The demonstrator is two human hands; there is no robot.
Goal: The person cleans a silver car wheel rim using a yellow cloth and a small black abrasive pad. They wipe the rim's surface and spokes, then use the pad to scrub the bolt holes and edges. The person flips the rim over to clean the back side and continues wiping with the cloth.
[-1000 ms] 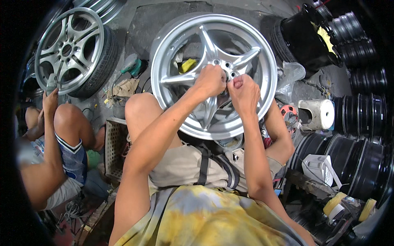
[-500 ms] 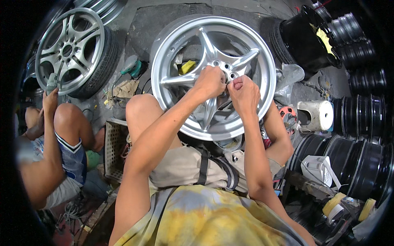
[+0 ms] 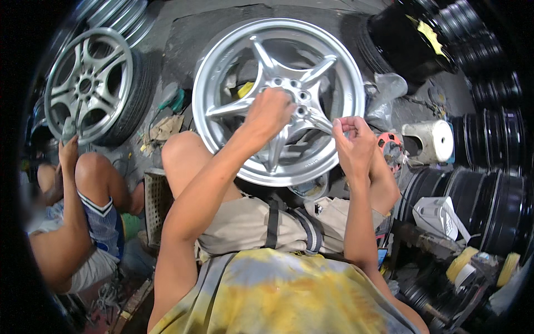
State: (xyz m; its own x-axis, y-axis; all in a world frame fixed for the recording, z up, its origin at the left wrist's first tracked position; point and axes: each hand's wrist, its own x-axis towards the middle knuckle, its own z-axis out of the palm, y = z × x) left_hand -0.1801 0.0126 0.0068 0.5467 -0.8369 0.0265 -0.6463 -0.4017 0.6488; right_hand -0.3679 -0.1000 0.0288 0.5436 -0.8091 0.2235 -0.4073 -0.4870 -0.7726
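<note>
A silver five-spoke alloy rim (image 3: 219,72) leans upright between my bare knees, its face toward me. My left hand (image 3: 271,113) is a closed fist pressed on the hub, just left of the bolt holes; its palm side is hidden. My right hand (image 3: 352,140) is over the lower right spoke near the rim's edge. Its thumb and forefinger are pinched together at the spoke's outer end. Whatever is between them is too small to make out.
At the left another person sits with a hand (image 3: 68,151) raised to a second silver wheel with a tyre (image 3: 89,83). Black rims (image 3: 489,189) are stacked along the right. A white cylinder (image 3: 434,139), a plastic bag (image 3: 385,89) and a crate (image 3: 156,197) lie close by.
My right hand has slid from the hub out along the spoke, to the right and slightly down. My left hand stays on the hub. The rim has not moved.
</note>
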